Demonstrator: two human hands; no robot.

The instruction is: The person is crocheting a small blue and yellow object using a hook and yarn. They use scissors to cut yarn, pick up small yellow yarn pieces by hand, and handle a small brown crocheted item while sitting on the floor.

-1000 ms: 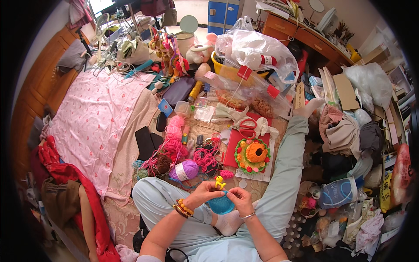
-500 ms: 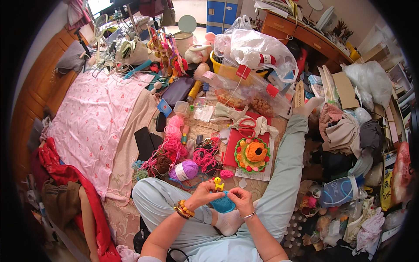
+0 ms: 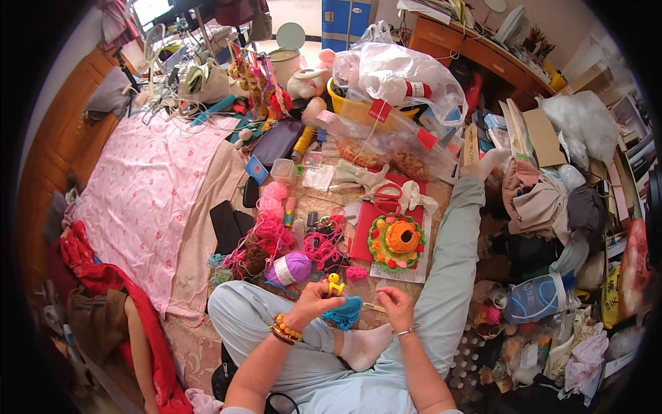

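My left hand (image 3: 312, 305) is closed on a small blue crocheted piece (image 3: 343, 314), which hangs below its fingers. A little yellow dog-shaped figure (image 3: 335, 283) sits at those fingertips; how it is attached cannot be made out. To the right, my right hand (image 3: 394, 308) pinches a thin golden stick that looks like a crochet hook (image 3: 374, 307), its tip pointing toward the blue piece. Just beyond the hands are a purple yarn ball (image 3: 290, 268) and a small pink yarn bundle (image 3: 356, 273). An orange crocheted flower-like piece with a green edge (image 3: 402, 237) lies farther off.
Red-handled scissors (image 3: 387, 199) and a red folder (image 3: 369, 231) lie ahead. Tangled pink yarn (image 3: 274, 224) and a dark phone-like slab (image 3: 226, 225) are to the left. Farther away stands a yellow basket (image 3: 339, 103) under plastic bags. Clothes and bags crowd the right side.
My right hand has drawn away from the blue piece to the right, and the golden hook now shows between the hands. My left hand has shifted slightly left with the yellow figure.
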